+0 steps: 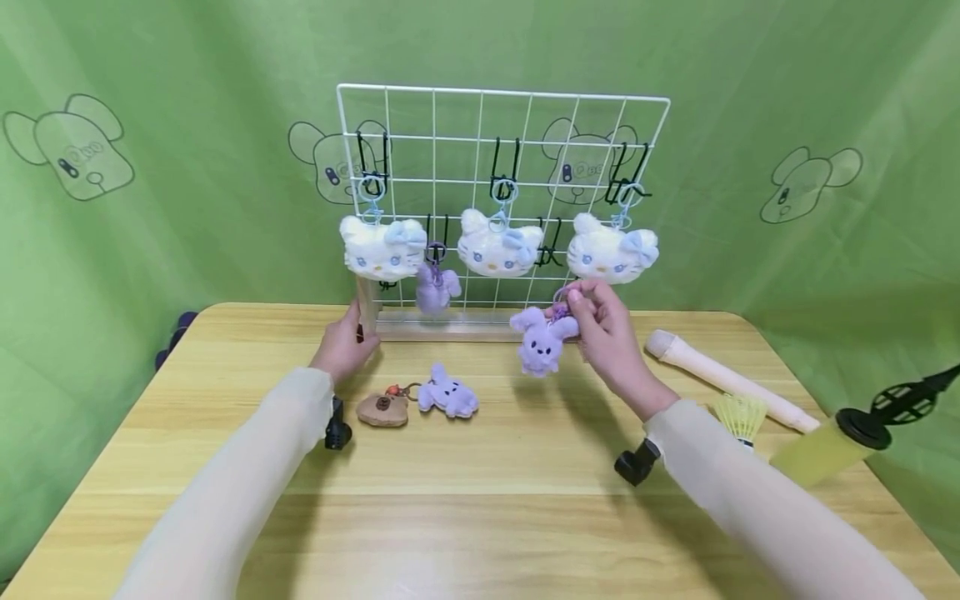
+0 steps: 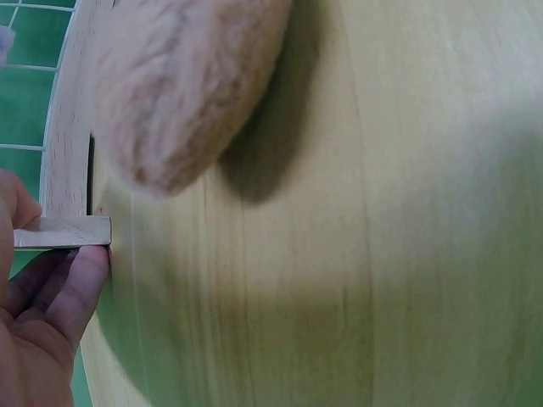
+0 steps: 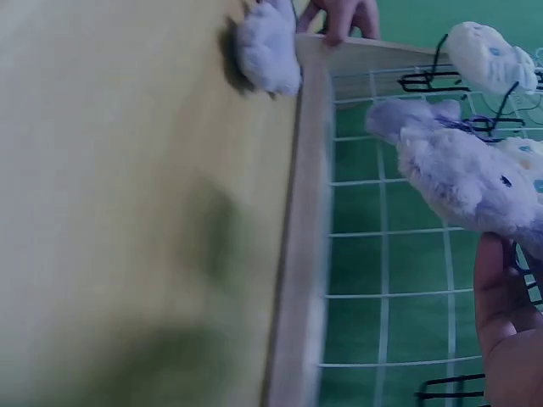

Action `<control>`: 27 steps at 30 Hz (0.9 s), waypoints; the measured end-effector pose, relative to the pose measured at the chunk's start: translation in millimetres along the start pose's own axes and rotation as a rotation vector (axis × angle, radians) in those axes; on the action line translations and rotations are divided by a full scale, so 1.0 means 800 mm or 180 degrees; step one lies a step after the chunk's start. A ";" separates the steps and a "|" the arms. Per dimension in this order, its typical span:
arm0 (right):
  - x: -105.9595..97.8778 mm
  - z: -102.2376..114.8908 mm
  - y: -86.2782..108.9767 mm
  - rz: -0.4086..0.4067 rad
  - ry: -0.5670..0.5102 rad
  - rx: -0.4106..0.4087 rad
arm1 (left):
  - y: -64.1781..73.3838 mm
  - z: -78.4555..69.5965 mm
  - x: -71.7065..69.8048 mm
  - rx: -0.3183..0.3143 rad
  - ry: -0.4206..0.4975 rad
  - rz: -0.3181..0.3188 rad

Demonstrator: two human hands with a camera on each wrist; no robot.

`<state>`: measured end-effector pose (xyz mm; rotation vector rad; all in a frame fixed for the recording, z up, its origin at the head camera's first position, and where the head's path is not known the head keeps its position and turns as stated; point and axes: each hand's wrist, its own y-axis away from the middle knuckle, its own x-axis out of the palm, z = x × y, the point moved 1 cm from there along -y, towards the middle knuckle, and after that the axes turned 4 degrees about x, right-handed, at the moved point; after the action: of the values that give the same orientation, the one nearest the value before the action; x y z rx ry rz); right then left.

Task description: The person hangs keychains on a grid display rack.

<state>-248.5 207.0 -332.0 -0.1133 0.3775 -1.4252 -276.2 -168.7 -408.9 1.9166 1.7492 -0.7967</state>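
My right hand pinches the ring end of a purple plush keychain, which dangles upright before the lower right of a white wire grid rack. My left hand grips the wooden stand at the rack's left end. On the grid's upper hooks hang three white cat plush keychains with blue bows. Another purple plush hangs from a lower hook. Below, on the table, lie a purple plush keychain and a brown plush, side by side.
A lower black hook right of centre holds nothing. At the table's right lie a pale microphone-like stick, a yellow shuttlecock and a yellow cylinder with a black top. Green cloth hangs behind the wooden table.
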 end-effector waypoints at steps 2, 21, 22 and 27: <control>-0.001 0.006 -0.007 -0.0061 0.0045 -0.0096 | 0.001 -0.001 0.000 0.0008 0.0015 0.0001; 0.013 0.024 -0.042 -0.0331 0.0497 0.0310 | -0.003 0.006 0.000 0.0043 0.0003 -0.0038; 0.013 0.023 -0.043 -0.0347 0.0507 0.0353 | -0.003 0.005 0.000 0.0044 -0.0003 -0.0039; 0.017 0.019 -0.044 -0.0395 0.0427 0.0499 | -0.003 0.007 0.000 0.0025 -0.0004 -0.0039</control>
<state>-275.6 186.5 -310.0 0.0881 0.3724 -1.5845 -279.6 -172.0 -413.0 1.9118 1.7611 -0.8100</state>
